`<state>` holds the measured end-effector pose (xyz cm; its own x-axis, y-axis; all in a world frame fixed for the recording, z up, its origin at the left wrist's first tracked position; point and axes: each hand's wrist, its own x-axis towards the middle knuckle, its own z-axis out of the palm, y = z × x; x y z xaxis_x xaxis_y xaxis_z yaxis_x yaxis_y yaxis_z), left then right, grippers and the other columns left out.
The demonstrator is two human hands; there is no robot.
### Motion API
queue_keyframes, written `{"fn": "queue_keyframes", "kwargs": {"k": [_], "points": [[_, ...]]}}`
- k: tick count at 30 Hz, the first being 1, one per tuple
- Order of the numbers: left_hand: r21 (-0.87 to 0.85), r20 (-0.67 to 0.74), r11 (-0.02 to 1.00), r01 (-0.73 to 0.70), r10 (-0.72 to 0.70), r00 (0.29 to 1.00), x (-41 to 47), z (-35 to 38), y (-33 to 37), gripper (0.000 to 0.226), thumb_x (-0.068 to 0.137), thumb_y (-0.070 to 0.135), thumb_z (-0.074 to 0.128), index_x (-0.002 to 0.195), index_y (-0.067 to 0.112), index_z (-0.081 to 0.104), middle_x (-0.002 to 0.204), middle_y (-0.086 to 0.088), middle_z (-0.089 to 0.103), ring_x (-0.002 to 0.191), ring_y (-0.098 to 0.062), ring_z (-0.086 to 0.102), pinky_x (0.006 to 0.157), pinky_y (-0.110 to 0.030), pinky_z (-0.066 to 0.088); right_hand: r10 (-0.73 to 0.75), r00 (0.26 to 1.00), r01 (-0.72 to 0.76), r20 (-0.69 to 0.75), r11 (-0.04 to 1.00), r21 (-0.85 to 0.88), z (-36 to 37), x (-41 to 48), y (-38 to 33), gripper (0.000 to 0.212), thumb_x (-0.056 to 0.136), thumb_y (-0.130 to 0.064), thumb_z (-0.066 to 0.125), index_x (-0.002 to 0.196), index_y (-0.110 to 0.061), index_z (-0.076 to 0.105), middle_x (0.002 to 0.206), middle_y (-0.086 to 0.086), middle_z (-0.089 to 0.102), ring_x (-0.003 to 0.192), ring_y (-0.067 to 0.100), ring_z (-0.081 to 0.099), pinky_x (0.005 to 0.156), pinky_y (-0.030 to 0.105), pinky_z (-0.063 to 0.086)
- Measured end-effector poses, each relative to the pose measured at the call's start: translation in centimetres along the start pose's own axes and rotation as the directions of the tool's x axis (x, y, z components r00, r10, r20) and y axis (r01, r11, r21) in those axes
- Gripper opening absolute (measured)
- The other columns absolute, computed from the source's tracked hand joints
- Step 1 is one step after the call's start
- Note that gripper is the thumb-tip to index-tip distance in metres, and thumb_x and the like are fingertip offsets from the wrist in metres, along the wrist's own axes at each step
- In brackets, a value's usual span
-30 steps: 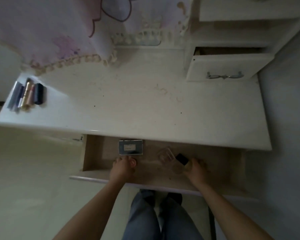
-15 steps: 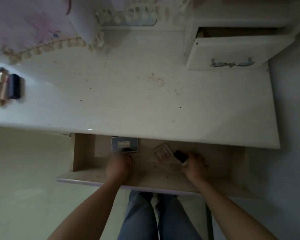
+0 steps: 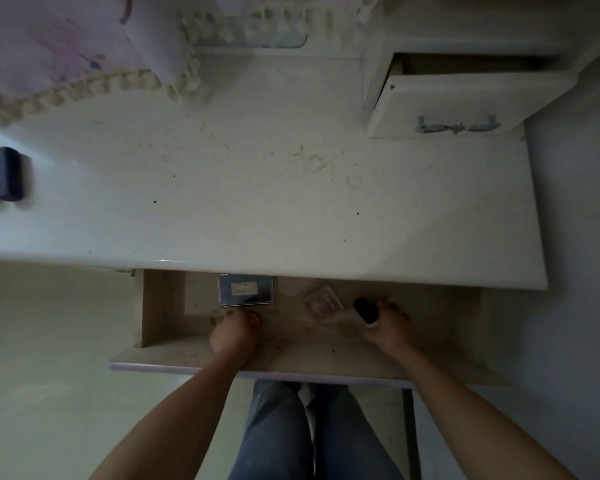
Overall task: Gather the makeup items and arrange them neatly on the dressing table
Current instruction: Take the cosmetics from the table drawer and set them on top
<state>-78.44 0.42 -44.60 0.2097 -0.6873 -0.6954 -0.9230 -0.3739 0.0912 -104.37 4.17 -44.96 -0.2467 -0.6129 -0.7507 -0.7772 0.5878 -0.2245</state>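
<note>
Both my hands are inside the open drawer (image 3: 160, 306) under the white dressing table (image 3: 257, 188). My left hand (image 3: 234, 332) rests with curled fingers just below a flat dark-blue palette case (image 3: 246, 289); I cannot tell whether it touches it. My right hand (image 3: 387, 325) grips a small bottle with a black cap (image 3: 365, 310). Between the hands lies a clear compact with pink shades (image 3: 323, 302). At the table's far left edge lie several tubes, the nearest one dark blue (image 3: 11, 174).
A small upper drawer (image 3: 465, 105) with a metal handle stands open at the back right. A frilled pink cloth (image 3: 66, 57) hangs over the back left. My legs in jeans (image 3: 305, 434) are below the drawer's front edge.
The view shifted right and down, so the tubes slid toward the left edge. My right hand closed round the black-capped bottle. My left hand stayed below the blue case.
</note>
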Motion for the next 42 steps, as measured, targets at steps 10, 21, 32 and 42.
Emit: {"fn": "queue_keyframes", "kwargs": {"k": [10, 21, 32, 42], "points": [[-0.270, -0.090, 0.961, -0.055, 0.032, 0.995, -6.5, -3.5, -0.4, 0.016, 0.080, 0.018, 0.060, 0.094, 0.012, 0.055, 0.085, -0.003, 0.060, 0.074, -0.015, 0.054, 0.066, -0.023, 0.039, 0.007, 1.000, -0.004, -0.006, 0.921, 0.389, -1.5, -5.6, -1.2, 0.048, 0.076, -0.009, 0.070, 0.119, 0.001, 0.051, 0.122, 0.020, 0.057, 0.111, 0.031, 0.056, 0.089, 0.031, 0.044], [-0.635, -0.409, 0.705, -0.315, 0.039, 0.912, -16.6, -6.0, -3.1, 0.020, 0.076, 0.005, 0.069, 0.091, 0.016, 0.059, 0.076, 0.006, 0.058, 0.071, -0.010, 0.054, 0.058, -0.009, 0.039, -0.496, 0.863, 0.497, -0.093, 0.805, 0.323, -5.3, -14.0, -7.2, 0.025, 0.073, -0.001, 0.070, 0.084, -0.015, 0.053, 0.087, 0.012, 0.060, 0.083, 0.017, 0.056, 0.071, 0.023, 0.048], [-0.489, -0.776, 0.701, -0.519, -0.078, 0.626, -24.1, -11.9, -12.2, 0.016, 0.075, 0.008, 0.072, 0.088, 0.008, 0.064, 0.073, 0.009, 0.049, 0.063, -0.002, 0.048, 0.059, -0.004, 0.041, -0.779, 0.611, 0.791, -0.141, 0.603, 0.100, -6.4, -24.0, -17.7, 0.028, 0.074, -0.005, 0.067, 0.091, -0.016, 0.047, 0.091, 0.004, 0.055, 0.086, 0.019, 0.053, 0.072, 0.026, 0.042], [-0.388, -0.798, 0.764, -0.516, 0.001, 0.603, -26.0, -16.2, -24.5, 0.027, 0.076, 0.021, 0.070, 0.101, 0.015, 0.062, 0.092, -0.001, 0.062, 0.078, -0.012, 0.059, 0.073, -0.024, 0.052, -0.800, 0.564, 0.825, -0.207, 0.555, 0.102, -0.2, -31.4, -24.9, 0.034, 0.075, -0.005, 0.068, 0.104, -0.007, 0.051, 0.095, 0.003, 0.053, 0.089, 0.019, 0.050, 0.073, 0.025, 0.038]]}}
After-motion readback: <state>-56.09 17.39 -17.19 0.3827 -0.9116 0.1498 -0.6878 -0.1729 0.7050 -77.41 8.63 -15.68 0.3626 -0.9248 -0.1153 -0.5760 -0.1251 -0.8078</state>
